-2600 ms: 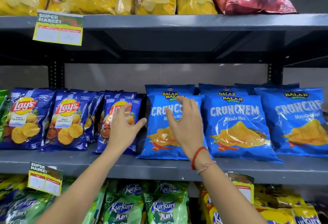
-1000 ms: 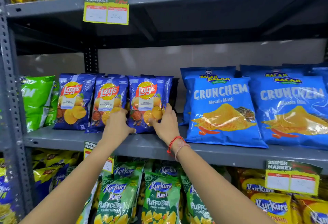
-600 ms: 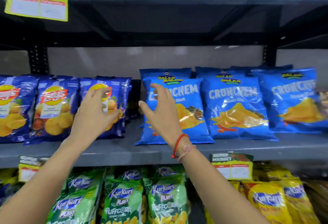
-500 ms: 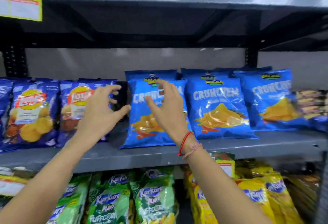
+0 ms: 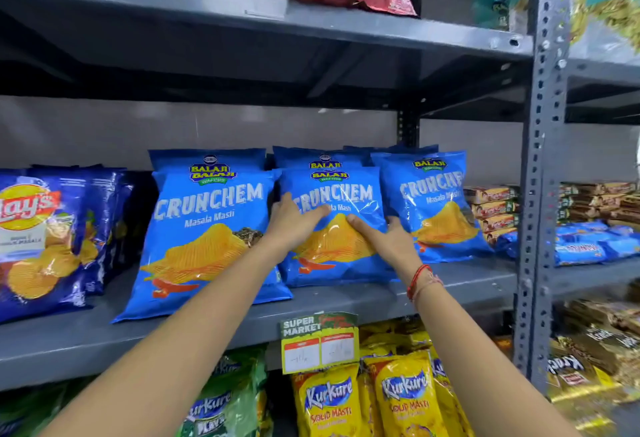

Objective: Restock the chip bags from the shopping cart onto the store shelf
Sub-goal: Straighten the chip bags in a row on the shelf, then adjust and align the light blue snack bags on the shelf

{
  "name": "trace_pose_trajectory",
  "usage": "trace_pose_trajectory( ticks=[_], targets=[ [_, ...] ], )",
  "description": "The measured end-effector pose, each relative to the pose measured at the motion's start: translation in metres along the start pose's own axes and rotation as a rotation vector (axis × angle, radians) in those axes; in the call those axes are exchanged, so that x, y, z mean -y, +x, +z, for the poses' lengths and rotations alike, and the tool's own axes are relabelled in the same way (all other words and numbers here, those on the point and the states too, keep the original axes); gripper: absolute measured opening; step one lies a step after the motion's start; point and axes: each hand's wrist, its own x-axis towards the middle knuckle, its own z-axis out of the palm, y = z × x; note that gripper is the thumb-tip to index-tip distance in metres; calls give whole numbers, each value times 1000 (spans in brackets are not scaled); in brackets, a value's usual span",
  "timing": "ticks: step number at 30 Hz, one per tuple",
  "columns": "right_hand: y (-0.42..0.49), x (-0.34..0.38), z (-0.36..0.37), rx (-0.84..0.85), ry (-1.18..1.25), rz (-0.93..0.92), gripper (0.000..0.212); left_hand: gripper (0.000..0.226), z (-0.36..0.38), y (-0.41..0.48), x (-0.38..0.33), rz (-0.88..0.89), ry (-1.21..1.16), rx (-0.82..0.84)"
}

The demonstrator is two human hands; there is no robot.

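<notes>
A two-handed grip is laid on the middle Crunchem bag: the left hand is pressed flat on its left face with fingers spread, the right hand on its lower right face, thumb hidden behind the bag's edge. Neither grip is closed around it; the bag is held between the palms, upright on the grey shelf. Its top is overlapped by a second bag behind, whose body is hidden. The left Crunchem bag and right Crunchem bag are touching it on either side. Bare shelf is left in front of the bags. The Lay's bags are cut off at the frame's left edge. The price tag writing cannot be read.
</notes>
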Motion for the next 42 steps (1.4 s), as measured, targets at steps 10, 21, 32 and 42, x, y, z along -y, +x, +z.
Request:
trace_pose_trajectory(
  ticks=[10, 21, 32, 42],
  targets=[
    [18, -17, 3, 209, 374, -56, 100, 105, -3, 24, 20, -342, -330, 201],
    [38, -15, -1, 124, 398, -186, 96, 55, -6, 24, 23, -116, -484, 190],
    [50, -30, 8, 122, 330, -179, 110, 50, 7, 25, 35, -153, -445, 88],
    [18, -17, 1, -301, 319, -345, 88, 107, -11, -7, 4, 51, -155, -73]
  ],
)
